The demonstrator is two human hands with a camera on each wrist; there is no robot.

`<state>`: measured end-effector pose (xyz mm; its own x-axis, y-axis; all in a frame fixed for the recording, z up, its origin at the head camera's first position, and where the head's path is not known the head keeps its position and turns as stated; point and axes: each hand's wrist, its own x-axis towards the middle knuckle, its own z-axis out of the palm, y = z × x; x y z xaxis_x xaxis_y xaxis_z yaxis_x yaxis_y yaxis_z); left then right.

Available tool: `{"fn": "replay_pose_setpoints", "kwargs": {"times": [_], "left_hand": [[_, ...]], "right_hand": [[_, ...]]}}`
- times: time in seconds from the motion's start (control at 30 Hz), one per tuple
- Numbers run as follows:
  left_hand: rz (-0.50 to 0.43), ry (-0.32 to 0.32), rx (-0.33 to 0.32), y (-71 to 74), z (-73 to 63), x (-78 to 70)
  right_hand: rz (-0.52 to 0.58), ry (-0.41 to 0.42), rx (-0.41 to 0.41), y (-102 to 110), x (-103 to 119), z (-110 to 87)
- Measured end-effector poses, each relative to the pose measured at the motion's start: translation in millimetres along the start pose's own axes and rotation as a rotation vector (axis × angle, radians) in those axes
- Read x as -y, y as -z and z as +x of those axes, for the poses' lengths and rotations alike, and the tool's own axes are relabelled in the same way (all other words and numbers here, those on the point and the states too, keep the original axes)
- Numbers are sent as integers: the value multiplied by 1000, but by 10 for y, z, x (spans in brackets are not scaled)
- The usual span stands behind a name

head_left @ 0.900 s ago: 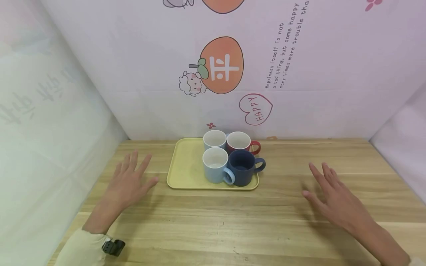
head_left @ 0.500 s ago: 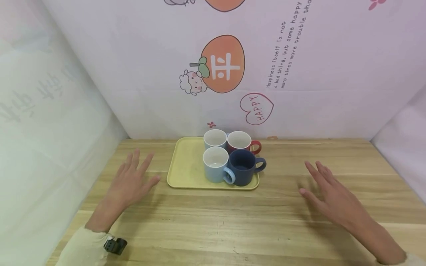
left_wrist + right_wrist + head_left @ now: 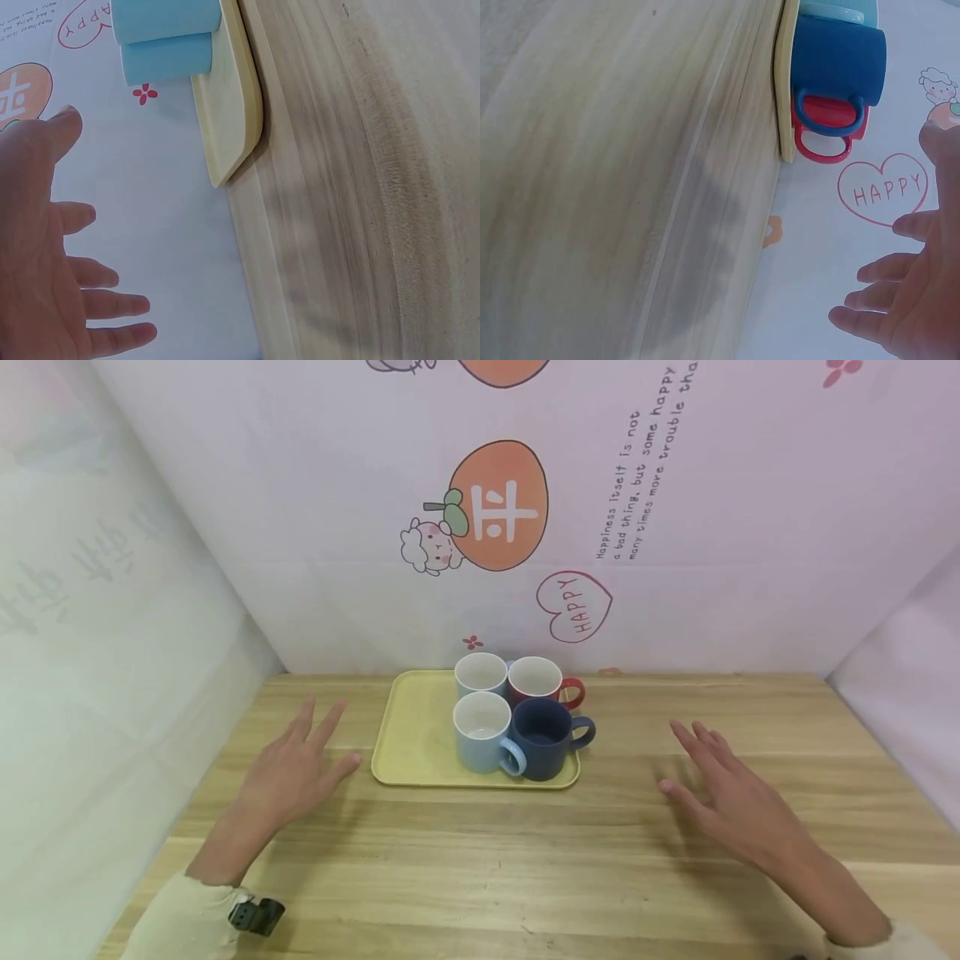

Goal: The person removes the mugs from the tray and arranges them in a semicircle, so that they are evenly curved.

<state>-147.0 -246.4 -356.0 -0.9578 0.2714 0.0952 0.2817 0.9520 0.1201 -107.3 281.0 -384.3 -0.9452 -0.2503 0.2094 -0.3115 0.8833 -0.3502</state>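
Observation:
A pale yellow tray sits on the wooden table at the back middle. On its right half stand several mugs: two light blue, a red one and a dark blue one. My left hand hovers over the table left of the tray, fingers spread and straight, holding nothing. My right hand hovers right of the tray, also spread and empty. The left wrist view shows the tray's corner and the light blue mugs. The right wrist view shows the dark blue mug and the red mug's handle.
The wooden table is boxed in by a printed backdrop behind and plain sheets on the left and right. A small black device sits at my left cuff.
Both hands have drifted slightly inward toward the tray, the right one more. The mugs and tray have stayed in place.

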Motion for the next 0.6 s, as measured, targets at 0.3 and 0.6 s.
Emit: {"fn": "replay_pose_setpoints", "kwargs": {"times": [0.3,0.6], "left_hand": [[-30,17,18,32,-18,4],[-103,43,31,14,50,-20]], "right_hand": [[4,-9,10,-31,67,72],[32,64,-186,-58,81,125]]}}
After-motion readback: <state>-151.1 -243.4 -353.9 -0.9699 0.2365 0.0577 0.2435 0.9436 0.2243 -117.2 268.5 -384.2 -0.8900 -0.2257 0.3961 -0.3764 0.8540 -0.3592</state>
